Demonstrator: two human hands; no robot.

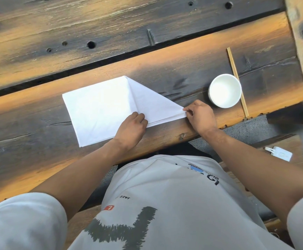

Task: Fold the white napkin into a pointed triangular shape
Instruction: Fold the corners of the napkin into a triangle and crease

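Head view: the white napkin (pixel 100 109) lies on the tabletop (pixel 29 127), its right side folded to a point. The right hand (pixel 200 117) pinches that point between its fingers. The left hand (pixel 130 128) rests on the napkin's near edge with fingers curled; whether they grip it cannot be determined.

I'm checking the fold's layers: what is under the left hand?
The left hand rests on the white napkin, at its near edge, on the wooden table. Stacked layers show beside it; whatever the hand covers is hidden.

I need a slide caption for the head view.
Left hand rests on a white folded napkin while right hand pinches its corner, on dark wooden table.
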